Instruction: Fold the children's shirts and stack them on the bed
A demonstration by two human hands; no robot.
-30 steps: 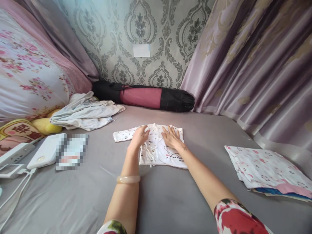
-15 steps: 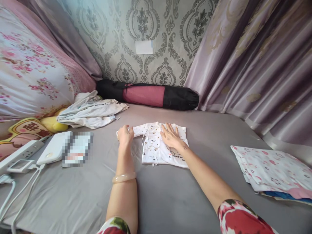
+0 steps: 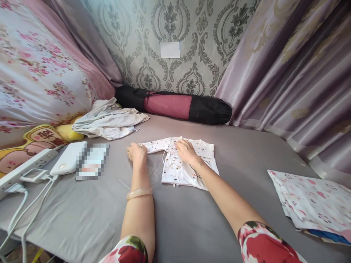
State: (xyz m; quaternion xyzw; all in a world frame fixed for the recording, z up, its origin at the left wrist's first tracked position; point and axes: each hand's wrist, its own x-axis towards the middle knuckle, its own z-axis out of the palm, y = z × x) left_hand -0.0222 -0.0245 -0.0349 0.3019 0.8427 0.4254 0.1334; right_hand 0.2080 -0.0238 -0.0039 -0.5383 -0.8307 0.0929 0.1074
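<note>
A small white baby shirt (image 3: 171, 168) with a fine print and tie strings lies spread on the grey bed sheet (image 3: 181, 219). Its left-side sleeve stretches out sideways, while the right side shows no sleeve extended. At that sleeve's end, my left hand (image 3: 137, 152) is closed around the cuff. My right hand (image 3: 187, 152) rests on the upper chest of the shirt, fingers bent and drawn together on the fabric; its fingertips are partly hidden.
Folded printed cloths (image 3: 315, 201) lie at right. At left are a power strip (image 3: 30, 164), a white power bank (image 3: 68, 159), cables and a blurred-out flat item (image 3: 93, 161). Crumpled clothes (image 3: 109, 120) and a long black-and-red bag (image 3: 167, 106) lie at the back.
My left hand has closed round the cuff and shifted slightly outward. My right hand's spread fingers have drawn together and bent on the shirt. The view has shifted slightly.
</note>
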